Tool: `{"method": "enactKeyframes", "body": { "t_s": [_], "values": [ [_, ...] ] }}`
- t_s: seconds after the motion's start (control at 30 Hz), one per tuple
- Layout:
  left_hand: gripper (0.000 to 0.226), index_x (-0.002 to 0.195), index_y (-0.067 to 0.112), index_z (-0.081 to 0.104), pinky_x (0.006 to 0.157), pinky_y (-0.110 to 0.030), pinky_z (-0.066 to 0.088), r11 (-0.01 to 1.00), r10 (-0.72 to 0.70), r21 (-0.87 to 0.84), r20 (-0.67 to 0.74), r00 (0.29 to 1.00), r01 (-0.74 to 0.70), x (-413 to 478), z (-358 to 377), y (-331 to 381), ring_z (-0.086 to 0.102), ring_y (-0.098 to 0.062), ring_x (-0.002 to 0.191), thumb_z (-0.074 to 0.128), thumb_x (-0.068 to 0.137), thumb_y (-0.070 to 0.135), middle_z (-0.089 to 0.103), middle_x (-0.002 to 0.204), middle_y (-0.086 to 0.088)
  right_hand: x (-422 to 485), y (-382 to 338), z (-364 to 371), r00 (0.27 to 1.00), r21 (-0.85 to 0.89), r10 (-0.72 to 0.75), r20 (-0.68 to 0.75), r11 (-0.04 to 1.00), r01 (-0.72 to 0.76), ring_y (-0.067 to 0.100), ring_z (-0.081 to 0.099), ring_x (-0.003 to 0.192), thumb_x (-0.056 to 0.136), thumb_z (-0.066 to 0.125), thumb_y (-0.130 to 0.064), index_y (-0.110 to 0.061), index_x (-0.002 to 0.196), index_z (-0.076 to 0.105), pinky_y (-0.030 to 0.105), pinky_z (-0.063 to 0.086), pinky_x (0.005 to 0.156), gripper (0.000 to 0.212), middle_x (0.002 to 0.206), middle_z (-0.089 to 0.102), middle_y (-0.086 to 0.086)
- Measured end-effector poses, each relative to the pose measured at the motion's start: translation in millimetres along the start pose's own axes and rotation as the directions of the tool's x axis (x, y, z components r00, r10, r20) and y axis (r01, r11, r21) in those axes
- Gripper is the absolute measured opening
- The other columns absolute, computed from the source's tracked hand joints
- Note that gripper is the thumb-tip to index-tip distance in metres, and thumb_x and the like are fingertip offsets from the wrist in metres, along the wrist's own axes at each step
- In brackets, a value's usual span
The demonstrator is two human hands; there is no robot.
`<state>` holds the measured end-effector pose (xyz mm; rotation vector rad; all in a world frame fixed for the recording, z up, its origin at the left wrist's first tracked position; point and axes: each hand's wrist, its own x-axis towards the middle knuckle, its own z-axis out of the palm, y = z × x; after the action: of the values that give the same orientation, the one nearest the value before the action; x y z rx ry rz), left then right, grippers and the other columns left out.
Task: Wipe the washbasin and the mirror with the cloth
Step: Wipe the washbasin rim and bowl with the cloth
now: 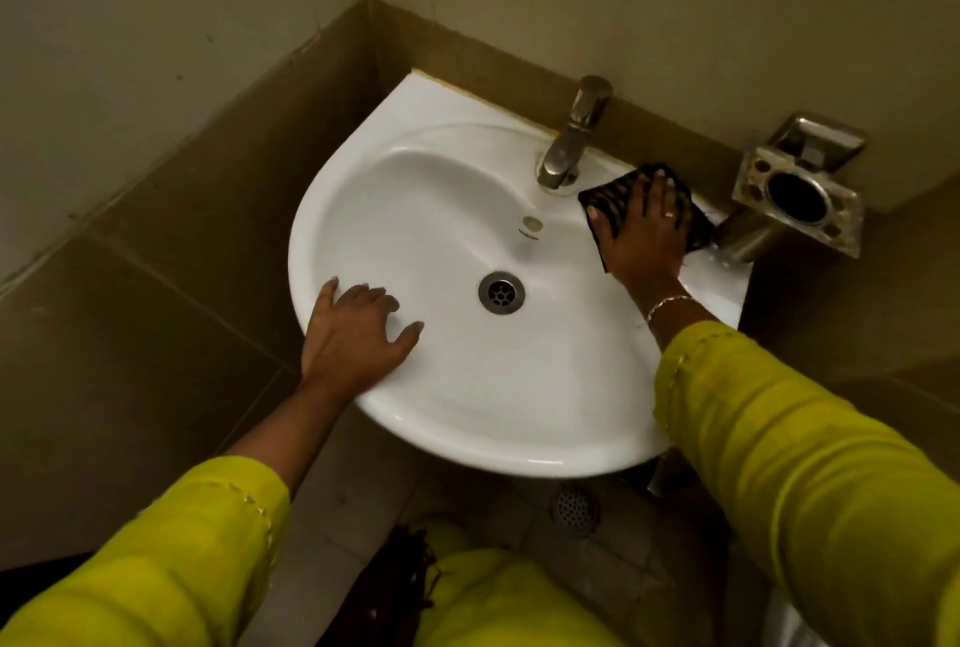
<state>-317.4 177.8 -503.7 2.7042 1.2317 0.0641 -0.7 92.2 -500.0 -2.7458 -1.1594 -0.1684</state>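
Observation:
A white washbasin [457, 386] fills the middle of the head view, with a metal drain [501, 293] in its bowl and a metal tap [571, 137] at its back edge. My right hand [644, 235] lies flat, fingers spread, pressing a dark cloth [608, 199] onto the basin's back right ledge, just right of the tap. My left hand [356, 329] rests open on the basin's front left rim, holding nothing. No mirror is in view.
A metal soap dish and tumbler holder [800, 194] juts from the wall right of the basin, close to the cloth. Tiled walls meet in a corner behind the basin. A round floor drain [574, 511] sits below it.

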Motion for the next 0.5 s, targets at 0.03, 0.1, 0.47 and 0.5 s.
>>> {"method": "enactKeyframes", "body": {
  "t_s": [0.03,0.1,0.47,0.5],
  "values": [
    [0.082,0.108,0.013,0.065,0.113,-0.041,0.013,1.000,0.000,-0.003,-0.002,1.000,0.000,0,0,0,0.048,-0.023,0.125,0.015,0.069,0.065,0.062,0.123,-0.008,2,-2,0,0.999,-0.007,-0.037,0.005,0.999,0.037,0.037,0.027,0.136,0.085,0.017,-0.062,0.000,0.139,0.033,0.050,0.016,0.111,0.084,0.147,0.029,0.025],
    [0.082,0.108,0.013,0.065,0.113,-0.040,0.013,1.000,-0.001,-0.009,-0.005,1.000,0.001,0,0,0,0.048,-0.022,0.125,0.015,0.069,0.065,0.062,0.123,-0.008,8,-6,1,0.993,-0.014,-0.110,0.029,0.994,0.111,0.037,0.031,0.134,0.086,0.018,-0.061,-0.001,0.137,0.037,0.049,0.019,0.111,0.081,0.145,0.034,0.025],
    [0.077,0.112,0.010,0.062,0.114,-0.039,0.011,0.999,-0.014,-0.042,-0.035,0.999,0.013,0,1,0,0.047,-0.024,0.126,0.015,0.073,0.057,0.064,0.119,-0.009,-16,-33,22,0.937,-0.087,-0.348,-0.006,0.934,0.346,0.038,0.036,0.132,0.086,0.051,-0.034,0.003,0.137,0.034,0.052,0.020,0.110,0.066,0.141,0.040,0.025],
    [0.076,0.114,0.008,0.060,0.114,-0.040,0.011,0.999,-0.015,-0.045,-0.048,0.999,0.013,0,0,0,0.047,-0.025,0.127,0.016,0.074,0.056,0.063,0.121,-0.010,-21,-38,27,0.933,-0.114,-0.359,-0.014,0.928,0.355,0.038,0.037,0.131,0.085,0.056,-0.028,0.002,0.137,0.034,0.053,0.021,0.110,0.064,0.141,0.040,0.024]
  ]
}}
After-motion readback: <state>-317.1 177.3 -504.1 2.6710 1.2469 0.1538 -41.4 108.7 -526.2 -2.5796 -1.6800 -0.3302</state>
